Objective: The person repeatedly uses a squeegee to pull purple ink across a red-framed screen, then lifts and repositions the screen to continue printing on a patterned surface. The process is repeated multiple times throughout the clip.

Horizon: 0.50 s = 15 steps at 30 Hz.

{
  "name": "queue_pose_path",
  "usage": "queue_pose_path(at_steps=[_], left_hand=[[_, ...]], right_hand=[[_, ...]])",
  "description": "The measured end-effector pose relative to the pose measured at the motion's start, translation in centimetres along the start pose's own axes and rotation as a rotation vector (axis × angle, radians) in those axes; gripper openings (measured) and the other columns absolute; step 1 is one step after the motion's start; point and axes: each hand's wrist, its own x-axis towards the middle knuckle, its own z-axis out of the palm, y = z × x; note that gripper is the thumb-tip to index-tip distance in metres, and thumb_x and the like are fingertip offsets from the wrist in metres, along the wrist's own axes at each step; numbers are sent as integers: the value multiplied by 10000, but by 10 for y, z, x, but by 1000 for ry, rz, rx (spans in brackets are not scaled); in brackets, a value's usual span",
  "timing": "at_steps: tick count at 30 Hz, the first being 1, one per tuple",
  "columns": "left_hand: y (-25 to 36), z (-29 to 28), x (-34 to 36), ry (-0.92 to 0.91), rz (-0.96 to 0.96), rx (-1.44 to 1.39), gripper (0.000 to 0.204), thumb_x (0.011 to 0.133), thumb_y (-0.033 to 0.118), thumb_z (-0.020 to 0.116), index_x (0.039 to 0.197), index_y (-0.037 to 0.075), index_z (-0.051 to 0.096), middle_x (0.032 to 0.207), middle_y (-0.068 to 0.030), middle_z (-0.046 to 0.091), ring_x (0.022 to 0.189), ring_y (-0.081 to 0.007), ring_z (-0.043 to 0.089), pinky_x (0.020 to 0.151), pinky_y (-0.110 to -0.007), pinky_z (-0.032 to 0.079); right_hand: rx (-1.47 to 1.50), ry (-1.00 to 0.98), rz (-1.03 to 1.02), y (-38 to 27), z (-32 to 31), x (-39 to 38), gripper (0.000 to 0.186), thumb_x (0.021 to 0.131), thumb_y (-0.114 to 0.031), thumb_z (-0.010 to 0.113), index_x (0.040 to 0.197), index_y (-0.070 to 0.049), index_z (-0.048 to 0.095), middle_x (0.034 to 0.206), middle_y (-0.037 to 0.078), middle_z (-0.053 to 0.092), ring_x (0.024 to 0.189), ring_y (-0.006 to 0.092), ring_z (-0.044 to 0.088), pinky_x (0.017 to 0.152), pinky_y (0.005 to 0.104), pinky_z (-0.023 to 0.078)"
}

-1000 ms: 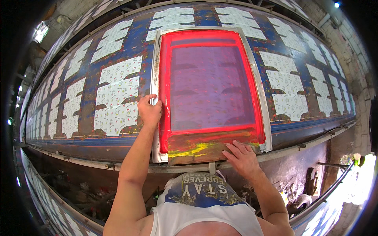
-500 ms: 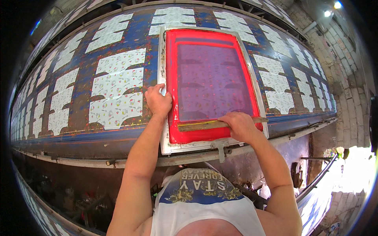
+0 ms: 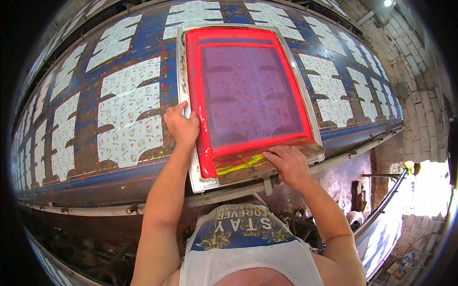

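Observation:
A screen-printing frame [image 3: 183, 71] with a metal rim, red ink around a translucent purple mesh [image 3: 248, 90], lies on the long printing table. My left hand [image 3: 183, 125] grips the frame's left rim, fingers curled. My right hand [image 3: 291, 164] holds a wide wooden squeegee [image 3: 236, 167], streaked yellow and brown, at the screen's near end; its broad face leans toward the camera, and my fingers bend over its upper part. The blade's contact edge is too obscured to tell exactly.
White printed fabric pieces [image 3: 129, 126] lie in rows on the stained blue table [image 3: 86, 176]. A metal rail [image 3: 360, 151] runs along its near edge. A block wall [image 3: 422, 128] and bright opening stand at right, with another table [image 3: 379, 245] at lower right.
Half a second ago the squeegee showed only a narrow edge; now its streaked face shows, tilted, much as a second ago. My view has shifted, and both hands keep their places on frame and squeegee.

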Motion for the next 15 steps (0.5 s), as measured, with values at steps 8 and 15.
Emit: queue_pose_path(at_steps=[8, 15], left_hand=[[4, 1, 4, 60, 108, 22, 281, 1038, 230, 716, 1187, 24, 835, 1153, -195, 733, 1141, -388, 629, 1046, -507, 480], [14, -1, 3, 54, 53, 60, 295, 1091, 234, 658, 1205, 25, 833, 1135, -188, 733, 1127, -382, 629, 1031, -510, 476]], right_hand=[[-87, 33, -72, 78, 8, 120, 562, 758, -43, 782, 1314, -119, 755, 1183, 120, 763, 1138, 338, 728, 974, 506, 570], [-133, 92, -97, 167, 8, 261, 397, 848, -81, 709, 1229, -141, 805, 1076, 160, 792, 1050, 381, 777, 901, 545, 623]])
